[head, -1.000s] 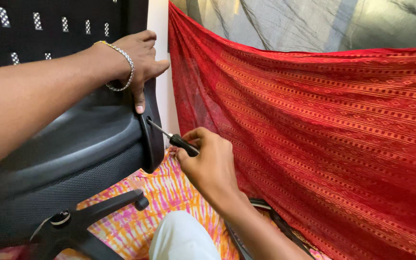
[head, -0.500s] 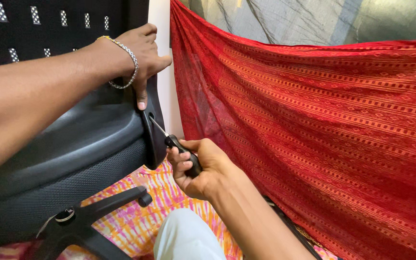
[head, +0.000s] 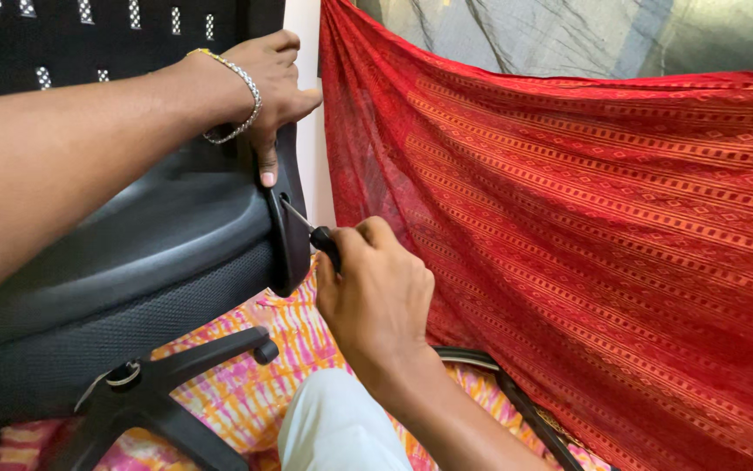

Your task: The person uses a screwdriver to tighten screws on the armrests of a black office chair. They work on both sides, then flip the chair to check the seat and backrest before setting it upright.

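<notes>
Nearest the camera, a knee in pale trousers [head: 342, 427] rises from the bottom edge, and just above it the right hand [head: 375, 301] is clenched around the black handle of a screwdriver [head: 314, 232], whose thin metal shaft slants up and left into the rim of the black chair seat [head: 176, 262]. The tip looks seated at a point on that rim, though the fastener itself is too small to make out. The chair lies tipped on its side, its star base [head: 158, 392] reaching out over an orange and pink patterned cloth [head: 237, 375]. Farther up, the left hand [head: 272, 83], with a silver bracelet [head: 241, 105] at the wrist, grips the seat edge, thumb pressing down just above where the shaft meets the rim. That closeness is the main hazard, in my judgement: if the tip jumps out under a hard push or a skewed angle, the shaft could run straight toward the thumb. The tipped chair is braced only by that one hand, so a strong twist could roll it and throw the tool off line. Behind everything hangs a red woven cloth [head: 586, 244], near enough that a slipping tip might snag or tear it.
</notes>
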